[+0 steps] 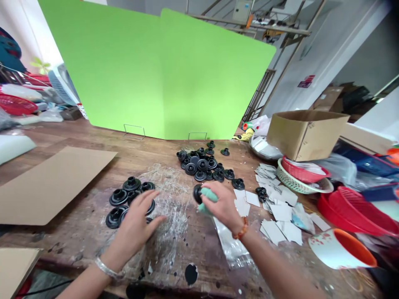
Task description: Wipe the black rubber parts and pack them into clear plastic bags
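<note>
My right hand (220,206) is closed round a teal cloth (207,198) and a round black plastic part (197,193), held just above the worn wooden table (93,141). My left hand (137,222) lies with fingers spread over a small group of black round parts (124,198) on the left, touching them. A bigger heap of the same black parts (205,164) sits farther back, in front of the green screen (156,70).
White paper squares (277,207) are scattered at the right. A cardboard box (304,133), red and white baskets (299,176), a red basin (358,207) and an orange-lined cup (341,249) crowd the right. Cardboard sheet (50,182) lies left. Clear plastic bag (230,245) lies near.
</note>
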`<act>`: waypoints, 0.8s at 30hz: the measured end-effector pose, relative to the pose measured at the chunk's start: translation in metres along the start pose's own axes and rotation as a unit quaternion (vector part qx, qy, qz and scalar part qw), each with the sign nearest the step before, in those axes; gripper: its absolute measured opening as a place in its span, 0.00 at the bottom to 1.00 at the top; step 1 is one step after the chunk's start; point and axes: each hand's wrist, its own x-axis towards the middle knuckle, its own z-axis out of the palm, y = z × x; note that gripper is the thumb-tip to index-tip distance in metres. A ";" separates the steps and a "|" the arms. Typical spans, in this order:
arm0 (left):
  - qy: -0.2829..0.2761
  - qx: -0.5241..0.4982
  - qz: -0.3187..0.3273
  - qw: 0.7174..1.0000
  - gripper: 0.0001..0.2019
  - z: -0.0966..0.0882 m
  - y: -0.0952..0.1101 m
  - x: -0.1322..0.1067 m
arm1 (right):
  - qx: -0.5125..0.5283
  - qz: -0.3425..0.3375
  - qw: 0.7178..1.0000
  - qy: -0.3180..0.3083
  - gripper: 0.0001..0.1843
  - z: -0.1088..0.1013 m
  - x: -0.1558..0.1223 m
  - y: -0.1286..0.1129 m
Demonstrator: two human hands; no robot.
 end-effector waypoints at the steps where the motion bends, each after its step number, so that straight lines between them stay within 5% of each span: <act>1: -0.050 -0.102 -0.014 0.993 0.28 0.007 0.012 0.001 | 0.034 -0.014 0.999 -0.026 0.13 0.005 -0.005 -0.015; 4: -0.170 -0.363 -0.089 0.912 0.30 0.021 0.038 0.004 | 0.113 -0.042 0.988 -0.098 0.19 0.014 -0.017 -0.041; 6: -0.186 -0.425 -0.110 0.879 0.29 0.025 0.044 0.005 | 0.152 -0.017 0.983 -0.100 0.26 0.015 -0.020 -0.045; 9: -0.144 -0.382 -0.104 0.907 0.26 0.028 0.043 0.003 | 0.182 0.028 0.981 -0.051 0.27 0.011 -0.020 -0.044; 13: -0.161 -0.296 -0.081 0.938 0.18 0.035 0.046 -0.005 | 0.183 -0.082 0.969 -0.143 0.18 0.018 -0.024 -0.050; 16: -0.183 -0.288 -0.068 0.938 0.18 0.040 0.052 -0.012 | 0.238 0.015 0.964 -0.114 0.17 0.035 -0.028 -0.052; 18: -0.170 -0.290 -0.065 0.939 0.23 0.040 0.055 -0.017 | 0.331 0.155 0.929 -0.059 0.19 0.044 -0.028 -0.050; 20: -0.125 -0.252 -0.053 0.958 0.27 0.039 0.056 -0.020 | 0.431 0.268 0.861 -0.022 0.20 0.049 -0.027 -0.050; 24: 0.047 -0.057 0.040 0.996 0.22 0.037 0.053 -0.019 | 0.536 0.384 0.751 -0.024 0.27 0.057 -0.029 -0.059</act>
